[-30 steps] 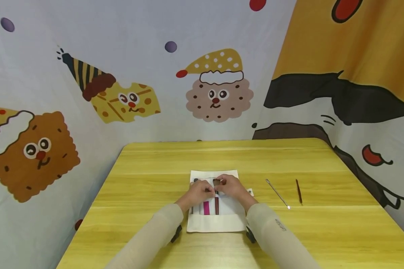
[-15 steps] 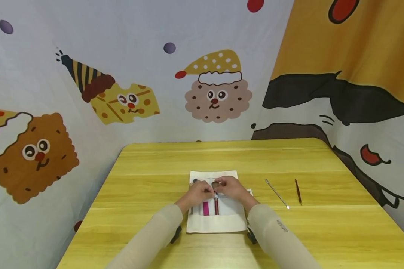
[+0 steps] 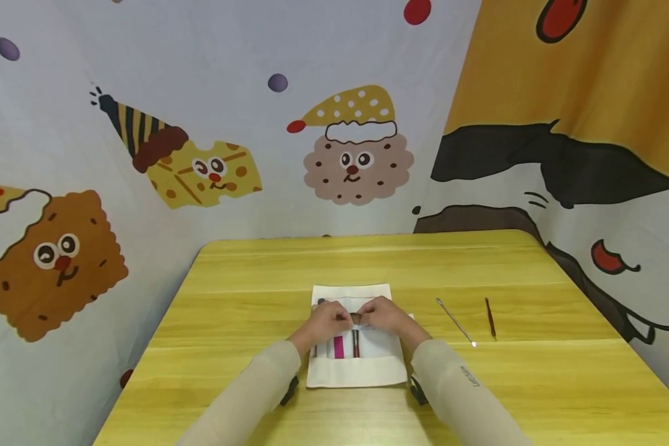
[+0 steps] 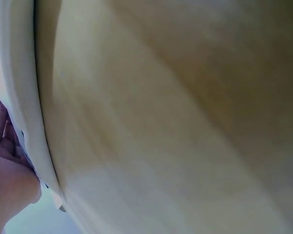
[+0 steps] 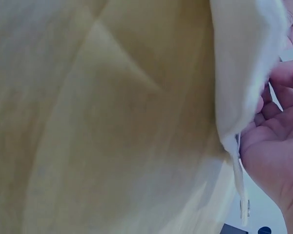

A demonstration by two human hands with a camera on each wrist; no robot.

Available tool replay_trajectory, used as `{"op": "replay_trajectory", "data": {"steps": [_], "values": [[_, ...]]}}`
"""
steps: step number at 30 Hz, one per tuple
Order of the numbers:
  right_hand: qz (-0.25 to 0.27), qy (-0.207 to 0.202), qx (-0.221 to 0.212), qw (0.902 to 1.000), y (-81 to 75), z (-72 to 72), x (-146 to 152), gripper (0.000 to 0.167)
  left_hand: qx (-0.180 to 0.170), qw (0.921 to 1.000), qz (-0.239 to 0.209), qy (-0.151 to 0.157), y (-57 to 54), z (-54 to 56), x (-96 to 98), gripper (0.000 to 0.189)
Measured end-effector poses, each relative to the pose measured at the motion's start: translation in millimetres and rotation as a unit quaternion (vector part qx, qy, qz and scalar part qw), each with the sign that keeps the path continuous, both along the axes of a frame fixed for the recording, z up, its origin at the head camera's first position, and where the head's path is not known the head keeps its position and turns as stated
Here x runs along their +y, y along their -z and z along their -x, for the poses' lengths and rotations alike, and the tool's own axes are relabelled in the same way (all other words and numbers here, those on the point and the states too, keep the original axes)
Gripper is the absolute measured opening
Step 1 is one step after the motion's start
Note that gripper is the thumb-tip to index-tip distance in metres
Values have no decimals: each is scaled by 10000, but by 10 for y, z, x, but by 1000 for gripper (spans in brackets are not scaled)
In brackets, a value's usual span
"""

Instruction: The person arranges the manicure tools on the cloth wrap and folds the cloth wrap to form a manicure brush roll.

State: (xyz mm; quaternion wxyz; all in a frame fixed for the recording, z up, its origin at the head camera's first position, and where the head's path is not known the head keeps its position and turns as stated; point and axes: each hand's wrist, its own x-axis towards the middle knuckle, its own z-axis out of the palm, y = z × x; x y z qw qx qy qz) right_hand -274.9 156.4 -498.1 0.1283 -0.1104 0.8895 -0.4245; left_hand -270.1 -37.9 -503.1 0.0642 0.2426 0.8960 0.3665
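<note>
A cream cloth brush roll (image 3: 357, 372) lies unfolded on the table. Down its middle runs a makeup brush (image 3: 356, 344), brown bristles toward the far side and dark red handle end in the front pocket. My left hand (image 3: 326, 320) has bent fingertips at a white band across the brush, just below the bristles. From the right, the fingertips of my right hand (image 3: 386, 314) pinch at the brush head, partly hiding it. A magenta strip (image 3: 339, 347) shows left of the handle. Both wrist views catch fingers only at their edges, behind the raised cloth.
To the right on the wooden table (image 3: 245, 266) lie a thin silver metal tool (image 3: 456, 321) and a slim dark red tool (image 3: 490, 317). A dark-tipped item (image 3: 321, 301) shows at the roll's left. A cartoon-printed curtain (image 3: 279, 155) hangs behind the table.
The brush has slid toward me, its bristles now lower between my fingertips and less of its handle showing. My right hand has come slightly nearer with it; my left hand has barely moved.
</note>
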Motion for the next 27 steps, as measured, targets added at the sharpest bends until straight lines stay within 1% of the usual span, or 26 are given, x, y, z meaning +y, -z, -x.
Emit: {"op": "replay_trajectory", "data": {"steps": [2, 5, 8, 10, 13, 16, 19, 23, 27], "values": [[44, -11, -7, 10000, -1, -9, 5, 21, -54, 10000, -21, -1, 8, 2, -1, 11], [159, 103, 59, 9998, 12, -18, 13, 24, -150, 9999, -49, -28, 13, 2, -1, 11], [298, 431, 165, 9985, 16, -22, 41, 26, -203, 9996, -209, -32, 9, -1, -2, 10], [441, 695, 214, 9964, 8, -15, 89, 25, -193, 9990, -403, -34, -3, -6, -2, 9], [694, 1087, 145, 9915, -37, -4, 197, 24, -195, 9972, -712, -85, -39, -17, 0, 6], [780, 1306, 110, 9883, -87, 3, 352, 26, -231, 9950, -945, -244, -93, -36, 12, 5], [745, 1456, 161, 9864, -140, -1, 535, 28, -259, 9930, -1093, -364, -137, -50, 56, 3], [768, 1632, 223, 9833, -222, -43, 782, 34, -185, 9929, -1130, -328, -161, -76, 138, 5], [846, 1924, 194, 9775, -277, -92, 1009, 39, -207, 9951, -917, -308, -135, -109, 198, 7]]}}
